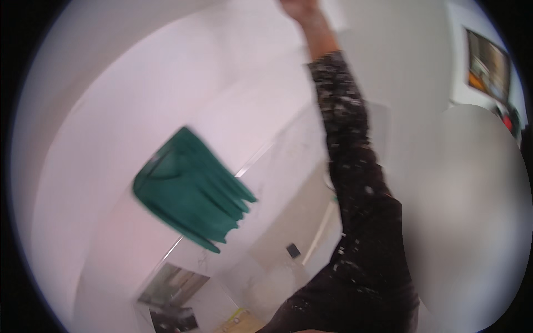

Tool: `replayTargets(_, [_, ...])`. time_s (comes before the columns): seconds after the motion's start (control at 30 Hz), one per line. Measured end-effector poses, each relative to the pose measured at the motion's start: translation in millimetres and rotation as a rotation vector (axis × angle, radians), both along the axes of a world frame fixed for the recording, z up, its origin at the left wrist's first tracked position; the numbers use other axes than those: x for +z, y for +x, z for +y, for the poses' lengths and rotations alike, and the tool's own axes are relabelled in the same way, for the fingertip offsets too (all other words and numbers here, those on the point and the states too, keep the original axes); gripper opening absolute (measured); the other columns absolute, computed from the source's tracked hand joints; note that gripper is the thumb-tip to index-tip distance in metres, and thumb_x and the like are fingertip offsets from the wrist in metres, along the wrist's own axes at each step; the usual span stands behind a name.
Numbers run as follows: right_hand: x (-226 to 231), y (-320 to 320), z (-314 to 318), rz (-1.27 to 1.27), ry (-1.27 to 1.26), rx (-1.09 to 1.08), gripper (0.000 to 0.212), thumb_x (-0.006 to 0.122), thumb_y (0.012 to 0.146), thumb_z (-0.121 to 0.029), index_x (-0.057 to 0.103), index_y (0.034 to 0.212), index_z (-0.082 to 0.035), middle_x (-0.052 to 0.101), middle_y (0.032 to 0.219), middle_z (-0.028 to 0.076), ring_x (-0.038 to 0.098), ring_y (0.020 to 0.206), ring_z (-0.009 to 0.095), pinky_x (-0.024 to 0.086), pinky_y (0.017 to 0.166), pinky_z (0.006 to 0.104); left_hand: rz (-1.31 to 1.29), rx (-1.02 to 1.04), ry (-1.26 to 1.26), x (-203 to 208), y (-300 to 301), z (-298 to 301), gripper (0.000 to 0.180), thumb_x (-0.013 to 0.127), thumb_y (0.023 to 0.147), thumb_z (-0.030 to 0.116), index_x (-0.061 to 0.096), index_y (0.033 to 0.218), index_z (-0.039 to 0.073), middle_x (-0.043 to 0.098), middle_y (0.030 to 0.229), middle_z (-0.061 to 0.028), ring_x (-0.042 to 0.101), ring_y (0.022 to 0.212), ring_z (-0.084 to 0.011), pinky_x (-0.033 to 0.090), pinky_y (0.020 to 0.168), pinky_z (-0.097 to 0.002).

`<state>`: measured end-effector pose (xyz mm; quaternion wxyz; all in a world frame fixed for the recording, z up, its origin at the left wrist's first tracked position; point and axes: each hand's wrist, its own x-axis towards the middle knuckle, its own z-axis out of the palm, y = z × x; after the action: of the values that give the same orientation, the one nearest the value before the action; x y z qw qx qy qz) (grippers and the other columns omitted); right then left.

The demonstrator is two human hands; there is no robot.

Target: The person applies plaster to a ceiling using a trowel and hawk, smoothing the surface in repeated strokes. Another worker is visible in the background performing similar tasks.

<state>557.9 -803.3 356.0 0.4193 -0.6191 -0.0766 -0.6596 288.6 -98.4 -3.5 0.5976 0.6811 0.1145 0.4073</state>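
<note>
My right arm, in a dark sleeve with pale specks, stretches from the lower edge up to the top of the head view. Only part of my right hand (302,8) shows there. Its fingers lie beyond the top edge, so what it holds, if anything, is hidden. To the left of the arm, against a pale surface, is a dark green piece (189,191) with a rounded top corner and a ragged, scalloped edge. Whether it is cloth or plastic I cannot make out. It is apart from the hand. My left hand does not show.
A framed picture (488,64) is at the upper right, with a red and black thing (508,121) below it. A pale blurred oval (466,222) covers the right side. Lower left are a grey panel (173,284) and a small dark block (293,251).
</note>
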Motion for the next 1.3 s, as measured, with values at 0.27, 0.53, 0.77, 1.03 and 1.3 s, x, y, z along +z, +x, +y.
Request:
replayTargets(0.27, [-317,-89,129,0.201,-0.471,0.125,0.026,0.046,0.099,-0.020,0.070,0.099,-0.009,0.071,0.107,0.009,0.066,0.098,0.025,0.048,0.086,0.0409,0.285,-0.413,0.037,-94,32,-30,0.039,0.059,0.090,0.021,0.054,0.121,-0.003,0.060,0.117,-0.0161,0.058,0.100,-0.0282,0.047,0.089,-0.0427])
replayTargets(0.53, [-530,-255,297,0.944,0.337,1.019,0.029,0.065,0.090,-0.019,0.065,0.110,0.002,0.072,0.091,0.007,0.065,0.087,0.014,0.051,0.080,0.0313,0.326,-0.821,-0.007,-172,33,-68,0.051,0.049,0.097,0.033,0.044,0.135,0.000,0.052,0.131,-0.0171,0.053,0.114,-0.0325,0.044,0.099,-0.0483])
replayTargets(0.77, [-430,-297,305,0.737,0.020,0.792,0.043,0.060,0.090,0.001,0.056,0.133,-0.004,0.065,0.122,0.011,0.060,0.114,0.018,0.048,0.098,0.0366,0.396,-1.128,-0.493,-141,69,-112,0.059,0.042,0.101,0.041,0.037,0.143,0.001,0.046,0.140,-0.0202,0.050,0.124,-0.0368,0.042,0.105,-0.0539])
replayTargets(1.03, [-345,-313,320,0.369,-0.913,0.451,0.063,0.068,0.076,0.003,0.056,0.135,-0.018,0.052,0.140,0.016,0.048,0.131,0.040,0.044,0.107,0.0463,0.439,-1.781,-0.996,-50,82,-161,0.058,0.051,0.093,0.037,0.044,0.138,0.000,0.050,0.138,-0.0189,0.052,0.123,-0.0357,0.041,0.105,-0.0552])
replayTargets(1.3, [-378,-281,268,0.619,-1.166,-0.156,0.071,0.063,0.081,-0.017,0.039,0.147,-0.017,0.043,0.147,0.015,0.037,0.140,0.035,0.036,0.112,0.0435,0.233,-1.435,-0.490,-49,90,-170,0.033,0.054,0.093,0.019,0.055,0.121,0.004,0.057,0.120,-0.0085,0.056,0.113,-0.0251,0.045,0.101,-0.0438])
